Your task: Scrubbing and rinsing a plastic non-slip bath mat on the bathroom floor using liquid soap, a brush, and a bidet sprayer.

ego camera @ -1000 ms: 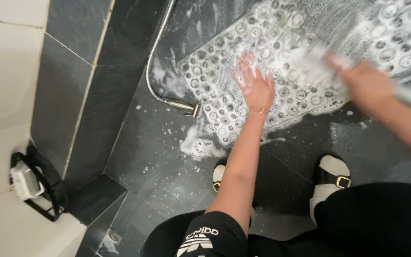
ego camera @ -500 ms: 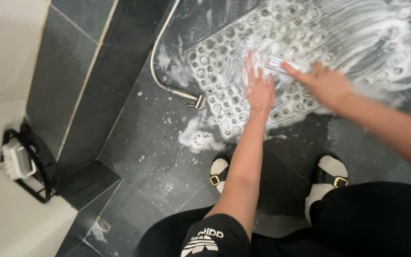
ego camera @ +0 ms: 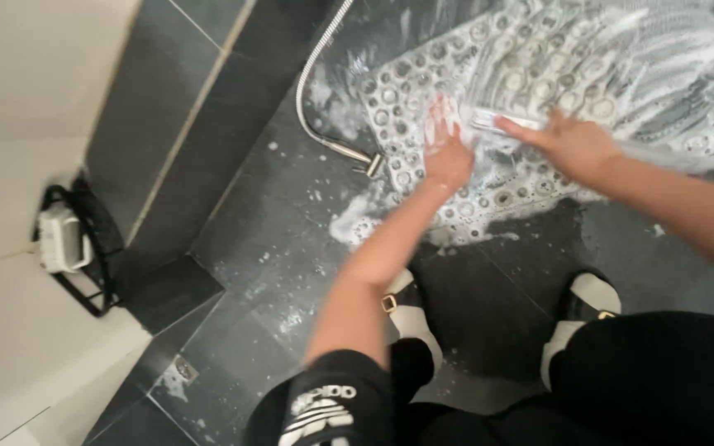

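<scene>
A clear, perforated bath mat [ego camera: 539, 91] covered in soap foam lies on the dark tiled floor. My left hand [ego camera: 445, 147] presses flat on the mat's near edge, fingers spread. Just to its right, my right hand [ego camera: 568, 144] grips a scrubbing brush [ego camera: 493, 121] with a pale body and holds it against the mat. Motion blur hides the brush's shape. Both arms reach forward from my crouched body.
A metal shower hose [ego camera: 324, 116] with its end fitting lies left of the mat. A black wire rack [ego camera: 84, 248] holding a white soap bar sits by the wall on the left. My sandalled feet [ego camera: 588, 306] stand on wet, foamy floor tiles [ego camera: 274, 239].
My right hand drew the brush leftward across the mat, from the right side to beside my left hand. The left hand stayed pressed on the mat.
</scene>
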